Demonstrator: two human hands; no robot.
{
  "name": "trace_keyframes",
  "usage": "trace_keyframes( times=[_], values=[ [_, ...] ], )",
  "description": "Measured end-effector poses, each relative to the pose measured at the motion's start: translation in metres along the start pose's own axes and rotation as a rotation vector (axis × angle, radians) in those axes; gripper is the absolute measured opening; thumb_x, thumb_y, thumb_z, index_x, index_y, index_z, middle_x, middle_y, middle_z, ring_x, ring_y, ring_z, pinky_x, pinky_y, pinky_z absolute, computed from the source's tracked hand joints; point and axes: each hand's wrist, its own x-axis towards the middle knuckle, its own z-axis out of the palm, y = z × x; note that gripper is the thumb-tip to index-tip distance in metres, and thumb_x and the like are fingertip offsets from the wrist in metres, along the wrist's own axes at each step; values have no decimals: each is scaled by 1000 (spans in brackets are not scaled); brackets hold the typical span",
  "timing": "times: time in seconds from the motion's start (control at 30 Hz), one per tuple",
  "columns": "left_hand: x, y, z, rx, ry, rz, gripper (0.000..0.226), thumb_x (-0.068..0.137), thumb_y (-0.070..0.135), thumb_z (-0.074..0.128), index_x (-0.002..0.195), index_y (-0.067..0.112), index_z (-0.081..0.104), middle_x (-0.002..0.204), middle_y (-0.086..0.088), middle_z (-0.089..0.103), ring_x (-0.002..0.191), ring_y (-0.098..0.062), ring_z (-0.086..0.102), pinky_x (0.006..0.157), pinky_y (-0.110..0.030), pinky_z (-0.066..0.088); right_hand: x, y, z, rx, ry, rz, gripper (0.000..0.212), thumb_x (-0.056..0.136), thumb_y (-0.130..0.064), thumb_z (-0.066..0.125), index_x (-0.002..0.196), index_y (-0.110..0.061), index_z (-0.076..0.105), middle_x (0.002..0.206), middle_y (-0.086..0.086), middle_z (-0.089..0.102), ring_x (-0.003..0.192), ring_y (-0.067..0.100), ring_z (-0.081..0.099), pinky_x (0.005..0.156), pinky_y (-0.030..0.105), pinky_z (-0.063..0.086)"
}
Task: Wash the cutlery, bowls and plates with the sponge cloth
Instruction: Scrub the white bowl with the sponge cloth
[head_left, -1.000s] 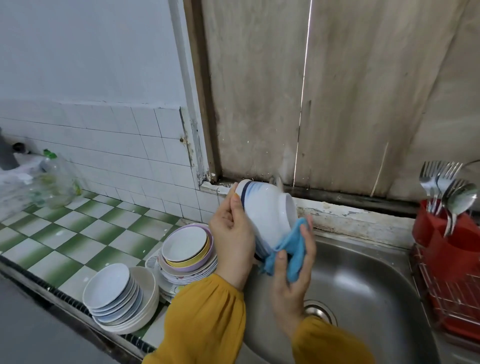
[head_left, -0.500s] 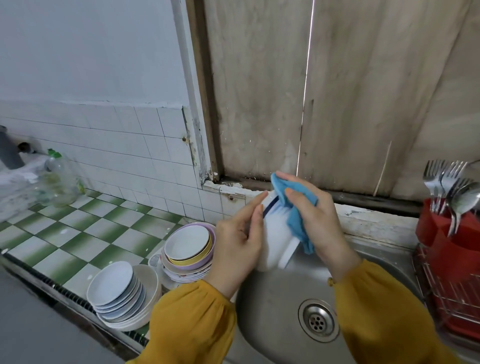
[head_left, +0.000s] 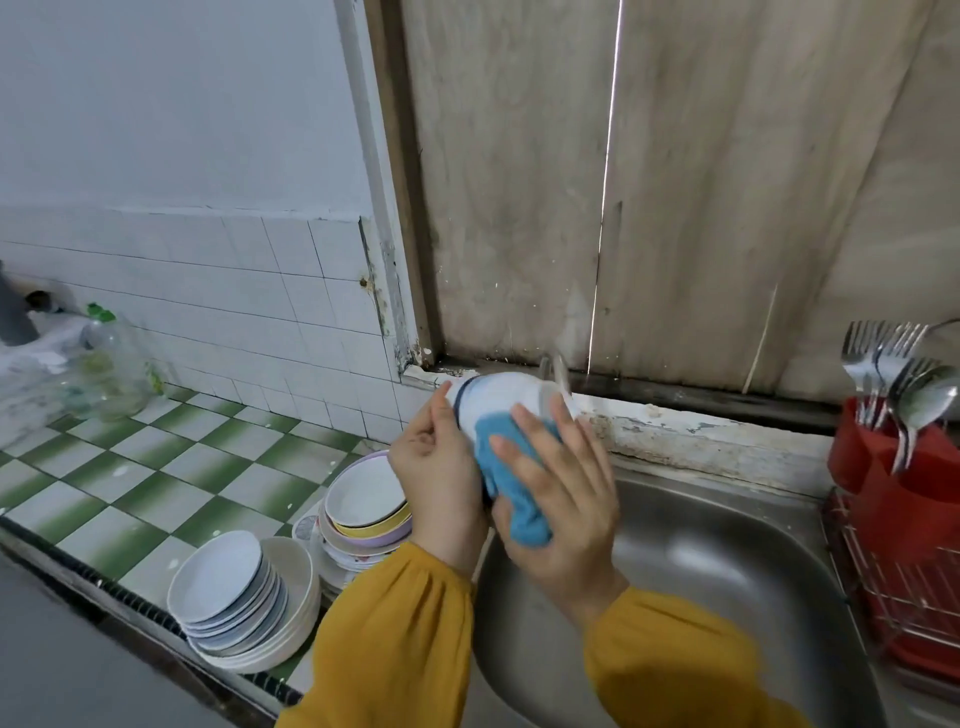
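Note:
A white bowl (head_left: 498, 397) with a dark blue band is held tilted above the steel sink (head_left: 727, 545). My left hand (head_left: 439, 473) grips its left side, fingers curled round the rim. My right hand (head_left: 563, 488) presses a blue sponge cloth (head_left: 511, 467) against the bowl's outer wall, with the fingers spread over the cloth. To the left on the counter stand a stack of white plates and bowls (head_left: 234, 597) and a stack of coloured bowls (head_left: 363, 499). Forks and spoons (head_left: 893, 374) stand in a red holder (head_left: 883, 452) at the right.
The green and white tiled counter (head_left: 130, 467) runs left, with a clear plastic jug (head_left: 109, 364) at its far end. A red wire dish rack (head_left: 904, 571) sits right of the sink. A wooden shutter stands behind the sink, close to the bowl.
My right hand slid the blue cloth from the top of the bowl down over its near side. The bowl turned a little in my left hand.

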Motion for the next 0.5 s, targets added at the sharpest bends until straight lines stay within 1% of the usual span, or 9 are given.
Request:
trace_keyframes(
  times=[0.07, 0.1, 0.17, 0.2, 0.27, 0.3, 0.33, 0.4, 0.5],
  values=[
    [6, 0, 2, -155, 73, -170, 19, 98, 13, 55, 101, 5, 72, 104, -20, 71, 93, -35, 67, 93, -56, 52, -22, 5, 4, 63, 29, 63, 33, 100, -30, 48, 129, -18, 53, 156, 1, 34, 144, 34, 28, 109, 63, 32],
    [8, -1, 3, -212, 83, -234, 16, 96, 12, 57, 95, 7, 72, 102, -20, 71, 89, -34, 66, 92, -58, 52, -27, 5, 5, 127, 59, 167, 35, 101, -33, 46, 134, -21, 50, 160, -2, 23, 147, 35, 21, 112, 62, 28],
    [8, -3, 5, -286, 74, -320, 12, 93, 13, 61, 87, 10, 71, 96, -17, 71, 84, -32, 65, 89, -58, 53, -24, -2, 5, 318, 175, 453, 39, 101, -34, 44, 140, -34, 44, 162, 0, 17, 148, 31, 18, 117, 47, 27],
    [8, -5, 5, -310, 76, -348, 11, 92, 13, 63, 85, 11, 71, 93, -15, 71, 82, -32, 65, 87, -56, 54, -16, -6, 4, 429, 263, 614, 41, 100, -33, 46, 141, -37, 43, 160, 1, 23, 148, 25, 23, 116, 36, 30],
    [6, -8, 3, -352, 63, -375, 11, 90, 13, 65, 82, 11, 72, 91, -14, 72, 83, -33, 65, 86, -55, 55, 1, -6, 1, 620, 435, 914, 41, 94, -24, 50, 134, -32, 51, 145, -4, 48, 135, 8, 43, 105, 18, 39],
    [6, -9, 2, -361, 40, -376, 9, 89, 13, 66, 83, 11, 73, 92, -13, 72, 84, -33, 66, 87, -55, 55, 10, -2, -2, 667, 486, 1026, 37, 91, -21, 51, 127, -26, 58, 131, -8, 59, 124, 5, 53, 98, 16, 43],
    [6, -8, 1, -352, 10, -367, 8, 88, 14, 67, 84, 11, 74, 92, -12, 73, 84, -31, 66, 87, -54, 55, 18, 4, -5, 681, 507, 1124, 29, 90, -19, 52, 116, -21, 63, 115, -9, 66, 112, 7, 60, 93, 19, 47],
    [8, -8, -1, -317, -56, -331, 11, 88, 17, 69, 93, 10, 75, 94, -11, 74, 86, -29, 67, 87, -50, 55, 32, 16, -12, 723, 500, 1310, 14, 93, -11, 54, 93, -17, 67, 89, -1, 68, 91, 20, 62, 78, 31, 50],
    [10, -10, -5, -257, -217, -248, 30, 93, 24, 62, 117, 8, 69, 111, -14, 71, 99, -29, 66, 91, -44, 55, 48, 30, -19, 782, 489, 1419, 18, 91, -9, 57, 75, -13, 64, 75, 5, 62, 76, 23, 57, 67, 34, 47]
  ],
)
